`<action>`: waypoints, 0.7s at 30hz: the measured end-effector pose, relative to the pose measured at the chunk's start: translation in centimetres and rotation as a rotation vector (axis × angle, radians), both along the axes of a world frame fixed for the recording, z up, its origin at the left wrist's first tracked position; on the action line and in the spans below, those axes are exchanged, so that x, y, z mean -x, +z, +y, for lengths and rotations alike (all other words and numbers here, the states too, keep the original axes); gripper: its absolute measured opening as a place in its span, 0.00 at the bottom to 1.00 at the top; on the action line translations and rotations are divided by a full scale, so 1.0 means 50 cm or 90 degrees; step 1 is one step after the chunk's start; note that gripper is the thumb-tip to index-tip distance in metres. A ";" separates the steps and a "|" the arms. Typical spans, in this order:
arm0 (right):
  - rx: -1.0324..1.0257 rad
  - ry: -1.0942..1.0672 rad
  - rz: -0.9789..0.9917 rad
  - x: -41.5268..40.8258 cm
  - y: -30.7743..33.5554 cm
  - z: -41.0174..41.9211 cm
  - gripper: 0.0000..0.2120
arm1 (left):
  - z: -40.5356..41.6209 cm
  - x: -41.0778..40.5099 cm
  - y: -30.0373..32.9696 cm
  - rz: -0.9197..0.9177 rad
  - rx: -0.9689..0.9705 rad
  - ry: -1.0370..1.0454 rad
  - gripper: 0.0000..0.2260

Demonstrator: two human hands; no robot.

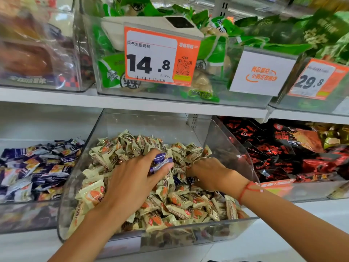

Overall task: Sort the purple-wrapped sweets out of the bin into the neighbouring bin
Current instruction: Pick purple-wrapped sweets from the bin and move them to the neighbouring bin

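Your left hand [132,178] sits mid-frame over the clear bin [236,157] of cream-wrapped sweets [181,208], fingers [160,172] pinching purple-wrapped sweets [160,160] — at least two, just above the pile. Your right hand [205,172] is right of centre, fingers dug down into the sweets and hidden — can't tell if they're grasping anything. More purple wrappers [189,180] peek out between your hands. Neighbouring bin [28,220] at frame left holds purple sweets. Orange price tag [160,55] at upper centre.
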State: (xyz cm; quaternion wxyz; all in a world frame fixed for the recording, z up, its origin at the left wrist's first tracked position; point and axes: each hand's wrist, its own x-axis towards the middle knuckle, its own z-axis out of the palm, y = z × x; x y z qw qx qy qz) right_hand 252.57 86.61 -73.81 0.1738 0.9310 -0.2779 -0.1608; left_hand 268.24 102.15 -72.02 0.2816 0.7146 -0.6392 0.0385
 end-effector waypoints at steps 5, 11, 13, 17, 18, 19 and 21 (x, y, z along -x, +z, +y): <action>-0.084 -0.009 -0.038 -0.006 0.009 -0.013 0.14 | 0.004 0.001 0.001 -0.001 0.008 0.001 0.30; -0.318 -0.102 -0.321 0.020 0.025 -0.006 0.15 | 0.001 0.003 0.000 -0.030 -0.002 0.011 0.30; -0.341 -0.078 -0.325 0.011 0.023 -0.002 0.18 | 0.000 0.005 0.000 -0.029 -0.010 0.016 0.30; -0.337 -0.013 -0.223 -0.020 -0.011 -0.015 0.22 | -0.001 0.003 -0.006 -0.012 0.004 0.011 0.32; -0.338 -0.017 -0.201 -0.028 -0.016 -0.019 0.24 | -0.002 0.002 -0.010 -0.012 0.015 0.010 0.34; -0.342 -0.026 -0.178 -0.036 -0.019 -0.022 0.26 | -0.003 0.001 -0.013 -0.012 0.024 0.009 0.34; -0.355 -0.036 -0.121 -0.046 -0.019 -0.026 0.30 | -0.003 0.001 -0.015 -0.013 0.026 0.014 0.33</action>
